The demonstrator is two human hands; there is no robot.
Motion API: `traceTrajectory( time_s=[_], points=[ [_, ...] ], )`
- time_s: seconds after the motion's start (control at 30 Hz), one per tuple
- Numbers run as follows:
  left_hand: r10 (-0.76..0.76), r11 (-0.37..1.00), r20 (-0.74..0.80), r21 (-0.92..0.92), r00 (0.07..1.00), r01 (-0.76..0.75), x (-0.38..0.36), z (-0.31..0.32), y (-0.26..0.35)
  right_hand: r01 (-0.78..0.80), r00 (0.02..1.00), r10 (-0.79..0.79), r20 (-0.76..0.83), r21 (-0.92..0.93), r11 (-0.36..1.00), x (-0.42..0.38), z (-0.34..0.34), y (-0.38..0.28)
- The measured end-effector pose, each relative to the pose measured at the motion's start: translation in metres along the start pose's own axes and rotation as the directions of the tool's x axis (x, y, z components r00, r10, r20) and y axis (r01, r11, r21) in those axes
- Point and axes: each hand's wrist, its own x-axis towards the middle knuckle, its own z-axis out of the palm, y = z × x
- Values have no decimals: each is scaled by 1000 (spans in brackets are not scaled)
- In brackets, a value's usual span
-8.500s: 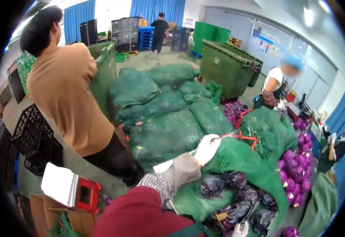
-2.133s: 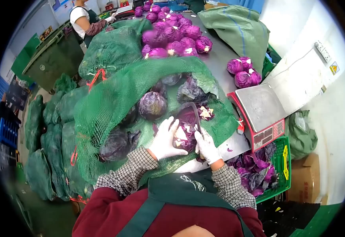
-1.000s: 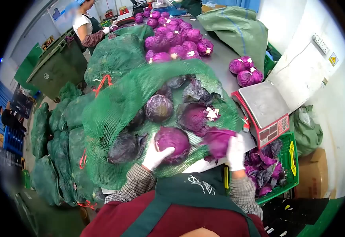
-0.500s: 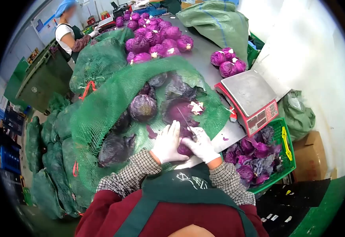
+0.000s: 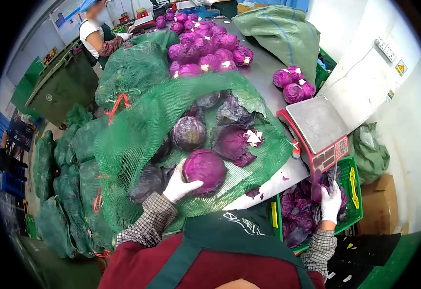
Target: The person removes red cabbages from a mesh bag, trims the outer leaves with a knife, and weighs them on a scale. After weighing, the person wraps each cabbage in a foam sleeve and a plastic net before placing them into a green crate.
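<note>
My left hand, in a white glove, grips a trimmed red cabbage from its left side, on the green mesh sack. Untrimmed cabbages with dark outer leaves lie in the sack's mouth. Beyond the held head sits a loose-leaved cabbage with a pale cut stem. Over the green crate at the right, my gloved right hand is closed on a knife, its thin blade pointing up. A purple cabbage leaf is also at its fingers. Leaf trimmings fill the crate.
A red scale stands at the table's right edge, with several trimmed cabbages behind it. More trimmed heads are piled at the back. Full mesh sacks line the left. A co-worker stands at the far left.
My right hand has moved from the cabbage to above the crate, carrying the knife and a leaf. My left hand now holds a smooth, bright cabbage. The view has shifted slightly.
</note>
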Motion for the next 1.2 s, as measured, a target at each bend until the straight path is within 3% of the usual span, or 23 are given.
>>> traceTrajectory(
  time_s=[0.03,0.1,0.13,0.17,0.27,0.3,0.33,0.47,0.5,0.57,0.6,0.63,0.7,0.77,0.83,0.9,0.97,1.03,1.07,1.1,1.13,1.17,1.2],
  points=[
    [34,971,-19,236,999,-28,8,1,-18,-75,994,65,86,119,990,-3,14,-47],
    [57,795,-49,606,997,-16,8,22,49,-234,919,106,380,310,922,-24,55,-120],
    [-63,771,-7,635,998,53,13,28,76,-30,898,-167,407,435,900,-29,93,-103],
    [-183,736,26,666,983,120,18,31,93,34,813,-218,539,330,943,-38,118,-126],
    [-206,590,34,801,978,97,29,29,100,-383,637,-138,758,467,797,-60,190,-133],
    [-168,569,39,820,985,64,34,25,92,-387,630,-167,758,494,779,-65,210,-122],
    [200,465,111,864,974,-194,43,18,65,-233,703,-249,667,546,805,-67,225,-108],
    [81,632,285,727,955,-271,60,8,77,400,776,-553,302,442,803,-65,246,-99],
    [-21,620,242,765,970,-177,62,7,86,209,774,-433,462,459,863,-66,245,-97],
    [-100,678,148,734,984,-41,75,5,78,-177,644,-191,741,387,905,-68,241,-92],
    [-49,652,117,756,992,-57,81,5,70,-272,591,-201,781,427,863,-71,233,-98],
    [-135,664,131,747,982,-8,82,5,71,-255,619,-175,766,406,878,-74,226,-100],
    [-297,671,165,737,940,82,90,2,78,-432,614,-95,784,435,790,-72,199,-107],
    [-613,653,239,690,753,312,92,2,97,-406,660,-51,749,413,815,-62,157,-94],
    [-388,623,136,767,911,151,91,9,82,-396,762,28,647,433,810,-48,105,-70],
    [-110,741,60,670,992,42,86,19,74,-376,872,96,480,531,759,-27,38,-62],
    [310,746,227,543,923,-384,100,23,32,-283,946,164,280,465,839,-9,-16,-46],
    [102,965,319,199,942,-172,98,38,36,-295,950,266,165,189,936,1,-59,-35],
    [76,932,342,309,937,-189,99,42,44,73,997,-76,-23,-136,988,7,-59,-11],
    [50,887,365,412,930,-210,99,46,53,358,890,-448,-78,-488,796,9,-53,11],
    [-42,849,356,505,934,-155,102,49,63,-1,996,6,-92,54,999,-6,-34,-37],
    [-136,801,335,591,932,-95,104,52,72,-144,990,140,34,234,962,-17,-12,-86],
    [-192,737,307,672,932,-70,105,54,73,-309,939,283,195,118,944,-24,7,-113]
  ],
)
